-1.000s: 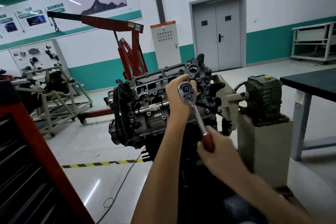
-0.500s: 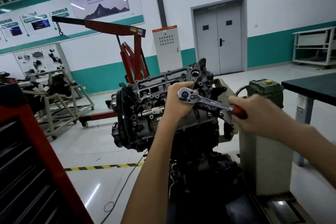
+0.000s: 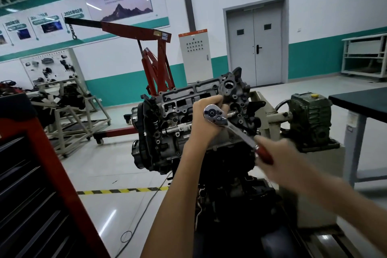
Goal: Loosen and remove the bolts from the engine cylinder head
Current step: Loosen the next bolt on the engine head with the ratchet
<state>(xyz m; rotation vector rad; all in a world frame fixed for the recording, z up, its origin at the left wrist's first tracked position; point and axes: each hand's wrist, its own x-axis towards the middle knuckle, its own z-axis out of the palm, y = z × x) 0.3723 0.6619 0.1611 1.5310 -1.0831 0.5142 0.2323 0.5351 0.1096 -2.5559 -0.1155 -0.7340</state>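
the engine cylinder head (image 3: 184,102) sits tilted on its stand in the middle of the workshop floor, its open face turned towards the camera. a ratchet wrench (image 3: 236,130) is set against the right part of that face, its round chrome head up and its shaft running down and to the right, away from the cylinder head. the left hand (image 3: 204,123) is at the wrench's head: its fingers are curled tight behind and round it, knuckles up, close against the cylinder head. the bolt under the wrench's head is hidden by this hand. the right hand (image 3: 280,159), blurred, is lower right of the cylinder head and is clenched round the red grip at the end of the wrench; how each finger lies cannot be told through the blur.

just right of the cylinder head is a green gearbox (image 3: 310,119), and further right a dark table (image 3: 360,98). behind the cylinder head stands a red engine hoist (image 3: 155,63). well to the left of it and nearer the camera is a red tool cabinet (image 3: 52,174).
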